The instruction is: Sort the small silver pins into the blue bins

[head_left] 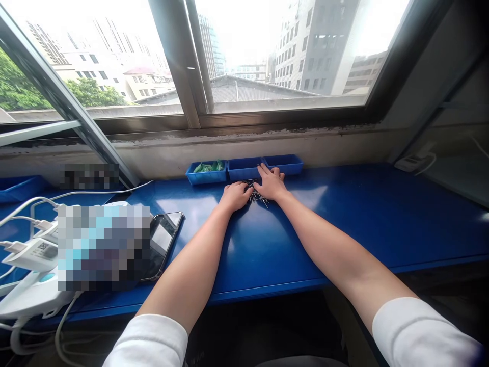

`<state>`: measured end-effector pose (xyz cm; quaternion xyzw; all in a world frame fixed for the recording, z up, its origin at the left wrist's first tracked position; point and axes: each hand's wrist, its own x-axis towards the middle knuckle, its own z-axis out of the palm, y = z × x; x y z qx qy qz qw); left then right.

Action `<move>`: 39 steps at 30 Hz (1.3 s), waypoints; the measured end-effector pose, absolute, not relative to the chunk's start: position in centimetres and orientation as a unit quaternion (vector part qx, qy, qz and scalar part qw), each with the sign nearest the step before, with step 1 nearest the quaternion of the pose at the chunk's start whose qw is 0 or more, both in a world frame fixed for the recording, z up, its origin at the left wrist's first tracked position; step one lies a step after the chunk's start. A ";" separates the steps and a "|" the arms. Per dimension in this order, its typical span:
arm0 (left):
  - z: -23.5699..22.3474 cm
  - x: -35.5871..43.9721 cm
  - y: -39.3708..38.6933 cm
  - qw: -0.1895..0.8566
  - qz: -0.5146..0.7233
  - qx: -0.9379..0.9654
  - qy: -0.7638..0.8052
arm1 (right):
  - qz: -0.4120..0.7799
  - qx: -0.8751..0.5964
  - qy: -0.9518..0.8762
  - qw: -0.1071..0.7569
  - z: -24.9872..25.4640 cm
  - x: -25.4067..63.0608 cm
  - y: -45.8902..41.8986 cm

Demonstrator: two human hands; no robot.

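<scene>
A small pile of thin dark pieces with light, shiny ends [260, 199] lies on the blue tabletop; their exact kind is too small to make out. My left hand [236, 197] rests at the pile's left side, palm down, its fingers loosely bent against the pieces. On the other side lies my right hand [272, 184], fingers spread and reaching forward, the thumb side touching the pile. Its fingertips are close to the front of the blue bins. Just beyond the hands stand a middle blue bin [246, 176] and a right blue bin [292, 165].
A left blue bin [206, 177] holds green crumpled pieces [208, 167]. At left on the blue table [344, 219] are a phone [168, 234], a white power strip [28, 295] with plugged-in chargers, and cables. A metal post [99, 142] and the window wall border the back.
</scene>
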<state>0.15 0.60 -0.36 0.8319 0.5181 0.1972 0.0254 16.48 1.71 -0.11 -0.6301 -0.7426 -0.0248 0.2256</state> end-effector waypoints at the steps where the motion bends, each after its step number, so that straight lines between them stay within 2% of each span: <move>1: -0.3 0.2 0.6 0.027 0.200 0.832 0.516 | -0.021 -0.626 -0.745 0.231 -0.2 16.6 1.9; 9: -0.2 0.1 0.4 0.037 0.204 0.832 0.515 | 0.025 -0.614 -0.741 0.271 -0.6 16.9 2.4; 15: -0.3 -0.1 0.6 0.041 0.204 0.834 0.511 | -0.001 -0.553 -0.747 0.369 -0.4 17.1 1.9; 18: -0.3 -0.2 0.6 0.047 0.202 0.838 0.505 | 0.022 -0.525 -0.775 0.352 -0.5 17.2 1.3; 24: -0.2 -0.3 0.5 0.058 0.200 0.839 0.502 | 0.063 -0.543 -0.806 0.229 -0.9 17.2 0.9; 39: -0.2 -0.3 0.5 0.062 0.216 0.837 0.499 | 0.083 -0.476 -0.817 0.316 -1.2 17.5 1.3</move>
